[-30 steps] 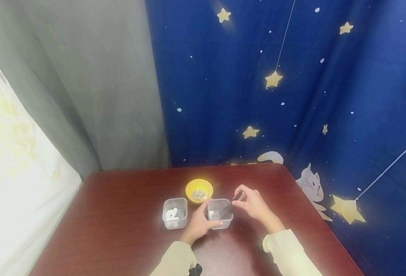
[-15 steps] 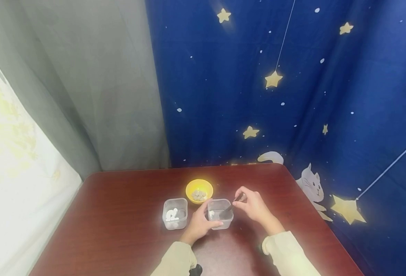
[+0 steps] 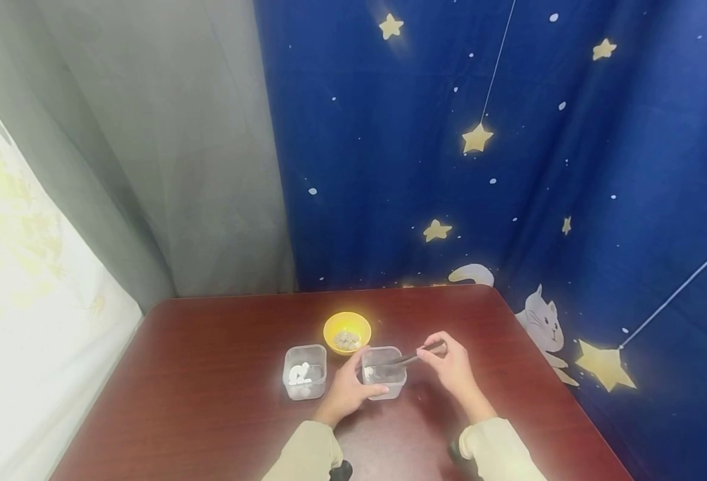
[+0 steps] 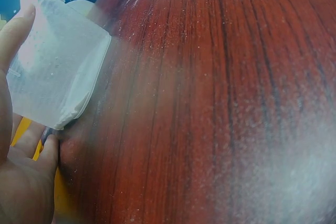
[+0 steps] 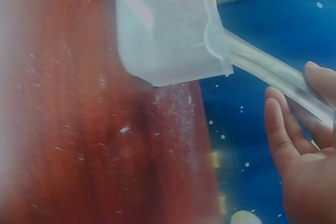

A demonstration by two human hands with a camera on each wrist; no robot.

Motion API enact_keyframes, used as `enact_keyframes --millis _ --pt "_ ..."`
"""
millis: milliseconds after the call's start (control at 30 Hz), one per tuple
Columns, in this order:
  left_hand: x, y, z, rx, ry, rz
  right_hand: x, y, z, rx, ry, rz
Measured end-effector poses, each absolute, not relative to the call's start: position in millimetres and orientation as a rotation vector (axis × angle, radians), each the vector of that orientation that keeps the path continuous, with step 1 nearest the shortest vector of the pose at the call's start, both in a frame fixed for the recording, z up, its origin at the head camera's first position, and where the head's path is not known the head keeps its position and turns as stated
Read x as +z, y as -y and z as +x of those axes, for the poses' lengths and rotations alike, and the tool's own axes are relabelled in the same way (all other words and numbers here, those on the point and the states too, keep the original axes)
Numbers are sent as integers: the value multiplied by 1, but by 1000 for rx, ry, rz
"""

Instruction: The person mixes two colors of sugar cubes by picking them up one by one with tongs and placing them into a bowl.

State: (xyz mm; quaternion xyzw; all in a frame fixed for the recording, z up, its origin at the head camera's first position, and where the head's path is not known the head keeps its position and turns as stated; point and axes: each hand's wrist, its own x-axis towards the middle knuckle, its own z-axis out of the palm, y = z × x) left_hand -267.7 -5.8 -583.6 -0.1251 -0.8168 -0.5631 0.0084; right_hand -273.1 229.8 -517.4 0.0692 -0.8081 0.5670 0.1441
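Note:
My left hand (image 3: 346, 393) grips a clear plastic container (image 3: 389, 389), thumb along its near side and fingers at the far left. A few small white pieces (image 3: 369, 371) lie inside by the left wall. Long metal tweezers (image 3: 412, 358) are pinched in my right hand (image 3: 454, 371), just right of the container. Their tips reach over the rim into it. In the right wrist view the tweezers (image 5: 278, 72) slant from the container's mouth to my fingers. The left wrist view has the container (image 4: 63, 61) between my thumb and fingers; its inside is hidden there.
A yellow bowl (image 3: 347, 321) with several greyish pieces stands just behind the container. To the left is a second clear container (image 3: 305, 394) holding white pieces. All stand on a reddish-brown table (image 3: 221, 387), with a blue star-patterned curtain (image 3: 377, 167) behind.
My right hand has shifted slightly right and turned, and the tweezers now lie flatter, nearly level across the container's rim. My left hand and the container have stayed put.

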Motion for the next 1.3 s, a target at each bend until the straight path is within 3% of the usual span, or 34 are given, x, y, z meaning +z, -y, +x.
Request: enact_keyframes --millis 467,1067,1300 --pt "-584 6 -268 -1767 2550 -391 -530 -229 -271 1899 2055 87" --pt "-585 6 -269 -1781 2546 -382 -502 -216 -269 1986 1826 43" --pt "-585 6 -269 -1748 2569 -376 -474 -205 -262 2063 1719 63"
